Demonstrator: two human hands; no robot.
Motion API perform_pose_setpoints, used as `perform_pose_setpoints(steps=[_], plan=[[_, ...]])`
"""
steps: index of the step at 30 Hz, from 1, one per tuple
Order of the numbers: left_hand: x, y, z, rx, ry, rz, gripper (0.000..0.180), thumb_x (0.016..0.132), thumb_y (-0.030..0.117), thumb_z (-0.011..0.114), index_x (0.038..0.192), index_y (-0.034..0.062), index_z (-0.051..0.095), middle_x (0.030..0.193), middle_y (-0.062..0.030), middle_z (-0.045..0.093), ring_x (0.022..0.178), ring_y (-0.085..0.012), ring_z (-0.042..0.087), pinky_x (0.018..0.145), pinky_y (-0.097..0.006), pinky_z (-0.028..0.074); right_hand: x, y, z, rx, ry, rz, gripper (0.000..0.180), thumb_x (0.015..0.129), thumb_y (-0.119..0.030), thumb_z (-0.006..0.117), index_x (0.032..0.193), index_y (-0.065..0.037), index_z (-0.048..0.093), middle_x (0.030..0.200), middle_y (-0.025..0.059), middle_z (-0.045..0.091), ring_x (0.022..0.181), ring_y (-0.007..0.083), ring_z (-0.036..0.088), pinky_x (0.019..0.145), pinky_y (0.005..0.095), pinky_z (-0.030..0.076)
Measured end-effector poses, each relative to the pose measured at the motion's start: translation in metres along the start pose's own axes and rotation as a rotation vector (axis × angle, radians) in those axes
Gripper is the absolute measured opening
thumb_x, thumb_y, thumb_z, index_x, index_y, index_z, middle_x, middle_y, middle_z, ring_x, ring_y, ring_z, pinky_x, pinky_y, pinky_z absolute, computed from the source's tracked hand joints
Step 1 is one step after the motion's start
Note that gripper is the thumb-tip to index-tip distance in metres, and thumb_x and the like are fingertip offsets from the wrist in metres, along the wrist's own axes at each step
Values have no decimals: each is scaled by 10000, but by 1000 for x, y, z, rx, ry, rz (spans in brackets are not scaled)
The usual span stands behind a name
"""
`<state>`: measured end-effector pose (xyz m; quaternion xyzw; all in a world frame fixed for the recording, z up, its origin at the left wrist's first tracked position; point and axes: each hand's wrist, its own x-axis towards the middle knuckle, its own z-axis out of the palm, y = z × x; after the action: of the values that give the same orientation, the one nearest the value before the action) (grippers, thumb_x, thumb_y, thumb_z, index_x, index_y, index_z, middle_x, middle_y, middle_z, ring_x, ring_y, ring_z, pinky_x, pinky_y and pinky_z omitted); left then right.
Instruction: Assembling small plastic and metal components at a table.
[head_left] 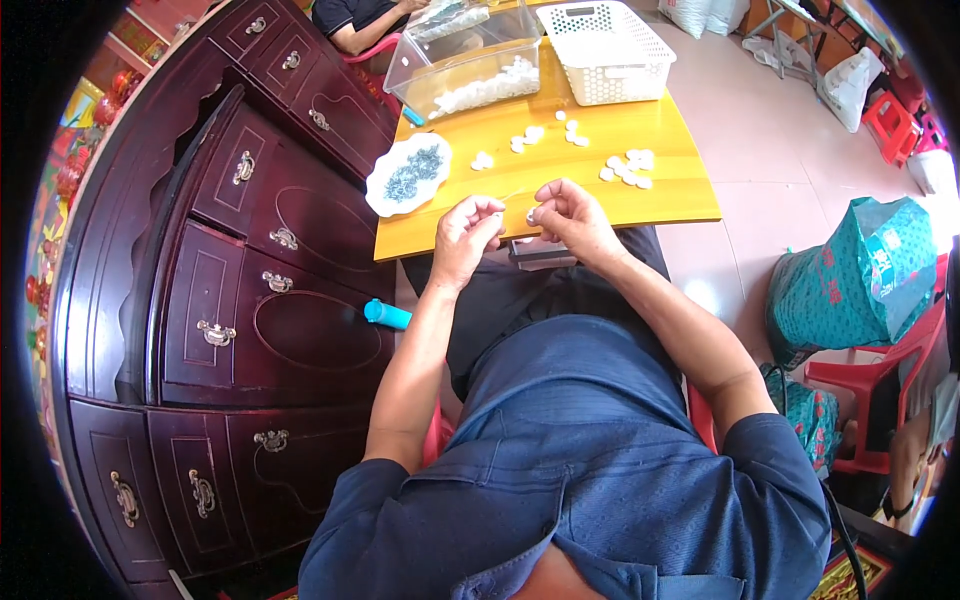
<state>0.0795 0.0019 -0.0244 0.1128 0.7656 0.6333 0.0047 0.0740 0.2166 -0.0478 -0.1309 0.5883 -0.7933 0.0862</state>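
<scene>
My left hand (466, 240) is closed in a pinch at the near edge of the yellow table (570, 205), with a small whitish piece between thumb and fingers. Close beside it, my right hand (580, 226) pinches a small round grey-and-white piece (531, 215). Both pieces are too small to name surely. Left of my hands is a white scalloped plate (380, 196) with many small dark greyish bits. Small white round pieces (629, 168) lie in loose groups across the tabletop, beyond and to the right of my hands.
A clear plastic box (460, 68) with white pieces and a white perforated basket (622, 84) stand at the table's far end. A dark wooden cabinet (320, 240) lines the left. Right are a teal bag (835, 270) and red chair (880, 375). Another person (362, 25) sits beyond.
</scene>
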Motion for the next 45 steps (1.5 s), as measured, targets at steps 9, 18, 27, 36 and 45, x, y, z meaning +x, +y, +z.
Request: perform_pose_setpoints(steps=[9,18,27,36,45], plan=[[-1,-4,9,-101,46,-1,146,963,102,650,1088,28,673,832,1,661,688,-47,600,605,-195,496,1,-1,-1,0,38,-7,209,954,-91,656,1129,-48,548,851,10,675,661,67,573,614,199,452],[1,-14,-4,2,27,42,186,988,155,645,1107,13,661,868,-47,694,734,-92,663,631,-228,542,-1,-1,1,-9,23,22,201,957,-77,643,1130,-42,548,845,11,664,667,66,575,614,200,453],[0,-15,-4,-92,-43,48,249,970,107,667,1196,17,609,940,-58,695,753,-104,663,670,-235,547,-1,4,1,-21,-27,34,205,966,-49,623,1152,-32,538,891,23,656,729,71,599,661,207,490],[-4,-9,1,-41,-91,62,255,962,69,668,1203,6,612,993,-41,682,867,-93,664,758,-243,574,0,7,0,-52,-86,31,191,972,-43,622,1143,-31,536,874,11,640,729,63,598,653,201,491],[-5,-6,4,10,-108,66,246,968,73,664,1201,1,629,992,-30,685,869,-82,661,765,-238,571,2,11,0,-67,-95,0,223,932,-57,671,1113,-30,543,824,40,666,671,89,604,614,228,503]])
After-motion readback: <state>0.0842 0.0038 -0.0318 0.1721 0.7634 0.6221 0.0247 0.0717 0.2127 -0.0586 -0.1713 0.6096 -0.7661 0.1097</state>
